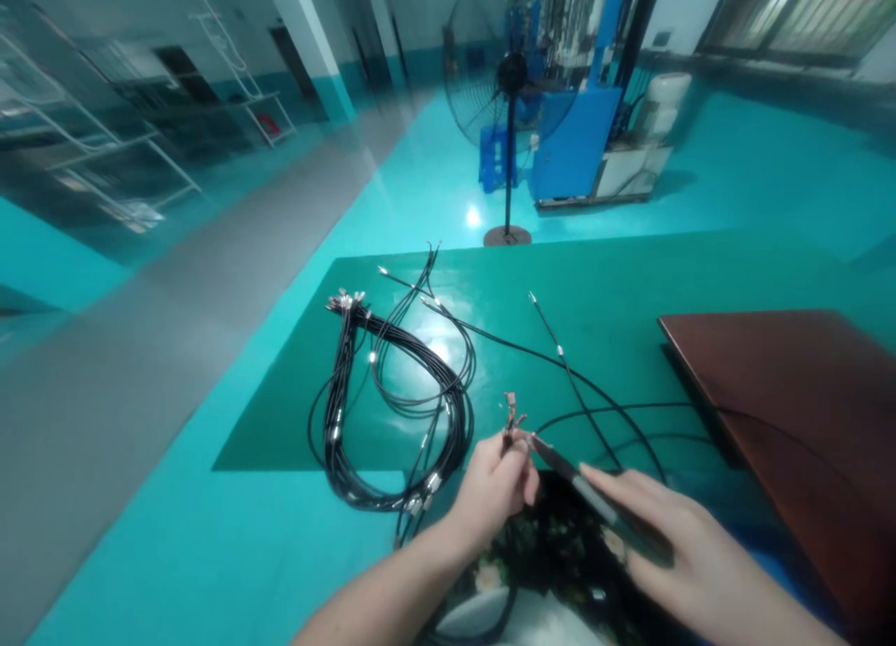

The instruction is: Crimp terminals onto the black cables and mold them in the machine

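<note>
My left hand is closed, pinching the end of a black cable whose metal terminals stick up above the fingertips. In my right hand is a long hand tool with a dark and grey handle. Its narrow front end reaches the cable end at my left fingers; blur hides whether it is a knife or pliers. To the left of my hands, a coiled bundle of black cables with silvery end fittings hangs partly over the near table edge. Several loose cables with metal tips lie beyond my hands.
The green table top stretches ahead of me. A brown board is at the right, with a black cable running across it. Beyond the table stand a black pedestal fan and a blue machine. A pale round object is below my hands.
</note>
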A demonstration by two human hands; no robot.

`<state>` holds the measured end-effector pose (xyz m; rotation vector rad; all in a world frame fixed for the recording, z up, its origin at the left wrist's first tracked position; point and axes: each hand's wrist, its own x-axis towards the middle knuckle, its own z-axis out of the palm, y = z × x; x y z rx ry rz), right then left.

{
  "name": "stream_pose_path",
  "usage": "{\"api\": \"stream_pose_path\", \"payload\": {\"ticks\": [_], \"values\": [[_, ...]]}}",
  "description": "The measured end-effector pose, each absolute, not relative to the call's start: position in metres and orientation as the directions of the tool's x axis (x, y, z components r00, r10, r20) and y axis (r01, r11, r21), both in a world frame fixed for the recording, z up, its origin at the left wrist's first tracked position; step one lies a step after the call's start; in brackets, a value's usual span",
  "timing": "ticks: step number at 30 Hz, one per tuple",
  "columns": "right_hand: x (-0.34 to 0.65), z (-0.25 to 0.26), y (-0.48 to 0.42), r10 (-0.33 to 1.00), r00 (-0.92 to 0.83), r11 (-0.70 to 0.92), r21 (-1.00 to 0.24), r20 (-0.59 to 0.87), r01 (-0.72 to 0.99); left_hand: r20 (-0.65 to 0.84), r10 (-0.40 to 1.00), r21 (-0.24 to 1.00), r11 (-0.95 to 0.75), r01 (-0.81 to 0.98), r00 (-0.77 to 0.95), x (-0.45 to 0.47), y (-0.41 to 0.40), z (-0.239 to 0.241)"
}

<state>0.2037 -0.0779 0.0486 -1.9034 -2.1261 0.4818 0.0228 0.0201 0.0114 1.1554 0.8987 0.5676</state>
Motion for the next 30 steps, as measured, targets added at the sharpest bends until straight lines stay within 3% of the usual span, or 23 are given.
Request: {"api": "stream_pose_path", "payload": {"ticks": [6,9,18,26,28,30], "values": [[0.193,0.047,-0.085,0.947,-0.171,0.166,0.039,0.272,0.985,-0.320,0.765,0.923,0.385,0.002,0.559,0.027,0.021,0.016],[0.189,0.053,-0.086,0.931,-0.202,0.167,0.138,0.304,0.976,-0.315,0.765,0.926,0.378,0.005,0.562,0.026,0.022,0.017],[0.185,0.063,-0.083,0.948,-0.217,0.180,0.171,0.232,0.969,-0.322,0.762,0.939,0.333,0.087,0.562,0.021,0.017,0.016],[0.193,0.058,-0.068,0.902,-0.365,0.316,0.225,0.232,0.922,-0.276,0.800,0.960,0.202,0.194,0.533,0.009,0.025,0.030],[0.197,0.055,-0.066,0.894,-0.377,0.338,0.188,0.241,0.922,-0.272,0.797,0.961,0.194,0.197,0.539,0.008,0.028,0.031],[0.201,0.053,-0.064,0.912,-0.353,0.348,0.060,0.210,0.936,-0.268,0.788,0.962,0.181,0.206,0.554,0.007,0.032,0.030]]}}
